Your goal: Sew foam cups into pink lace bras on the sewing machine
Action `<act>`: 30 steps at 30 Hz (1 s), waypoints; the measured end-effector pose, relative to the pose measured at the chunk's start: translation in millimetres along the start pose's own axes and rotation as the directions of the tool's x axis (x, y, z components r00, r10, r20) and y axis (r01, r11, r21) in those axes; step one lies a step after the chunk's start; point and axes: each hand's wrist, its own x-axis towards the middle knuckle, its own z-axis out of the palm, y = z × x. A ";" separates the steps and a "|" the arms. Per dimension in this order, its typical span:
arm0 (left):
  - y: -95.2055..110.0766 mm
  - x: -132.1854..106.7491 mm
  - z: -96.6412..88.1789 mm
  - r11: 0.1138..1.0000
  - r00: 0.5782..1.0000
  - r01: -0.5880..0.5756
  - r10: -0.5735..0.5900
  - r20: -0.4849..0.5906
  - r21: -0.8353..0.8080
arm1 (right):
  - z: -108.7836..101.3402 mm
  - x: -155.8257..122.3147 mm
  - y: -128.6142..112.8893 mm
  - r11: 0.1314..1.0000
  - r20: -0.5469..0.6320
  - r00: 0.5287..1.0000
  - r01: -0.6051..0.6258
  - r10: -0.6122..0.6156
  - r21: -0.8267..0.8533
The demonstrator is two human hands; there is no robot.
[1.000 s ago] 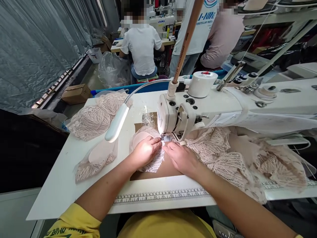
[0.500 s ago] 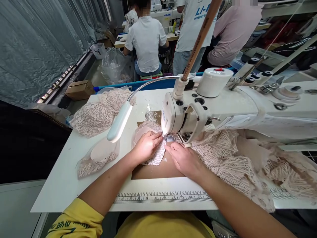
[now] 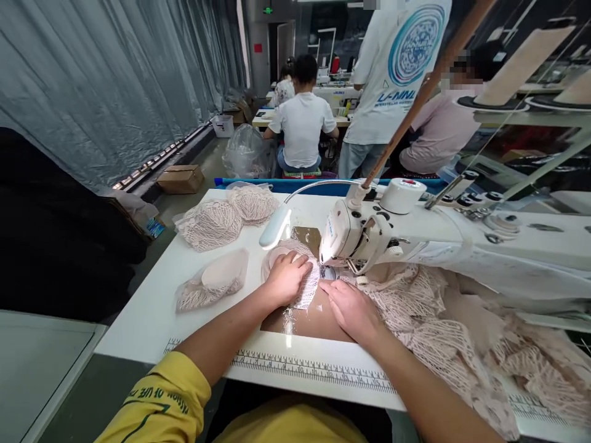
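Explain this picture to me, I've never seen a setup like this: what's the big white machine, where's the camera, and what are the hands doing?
The camera sits on a person's head and looks down at their own two hands. The big white machine is a sewing machine on a white table. The left hand and the right hand lie on a small piece of pale lace, pressing it flat right by the machine's head; neither grips it. A bendy-necked lamp reaches in beside that spot. A heap of lace lies to the right, lace bundles and a padded cup piece lie to the left, and a ruler is printed along the near edge. Other people work at tables behind.
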 end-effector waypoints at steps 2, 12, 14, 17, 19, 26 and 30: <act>0.0 -5.7 -10.1 0.998 0.998 0.068 -0.068 0.006 0.014 | 0.8 -0.9 1.0 1.000 -0.013 1.000 0.014 -0.014 0.015; -45.9 -140.6 -41.8 0.902 0.871 0.405 -0.431 -0.235 -0.150 | 8.3 -2.3 9.1 0.995 -0.037 0.998 0.060 -0.057 0.085; -64.0 -170.3 -39.8 0.799 0.764 0.496 -0.587 -0.267 -0.340 | 1.7 -1.0 8.8 0.990 0.002 0.999 0.038 -0.039 0.135; -76.2 -206.1 -44.1 0.713 0.676 0.515 -0.679 -0.288 -0.476 | -16.6 -3.7 5.1 0.949 0.063 0.997 0.031 -0.054 0.315; -68.9 -222.0 -49.7 0.575 0.635 0.433 -0.741 -0.218 -0.694 | -29.6 -9.5 -2.2 0.862 0.124 0.989 0.011 -0.086 0.507; 6.9 -205.1 -35.7 -0.105 0.769 0.033 -0.632 0.092 -0.994 | -31.9 -27.4 -73.0 -0.013 0.282 0.950 -0.287 -0.136 0.958; 31.7 -165.7 -29.0 0.034 0.939 0.131 -0.324 0.114 -0.991 | -24.0 -34.6 -102.5 -0.409 0.308 0.947 -0.316 -0.087 0.856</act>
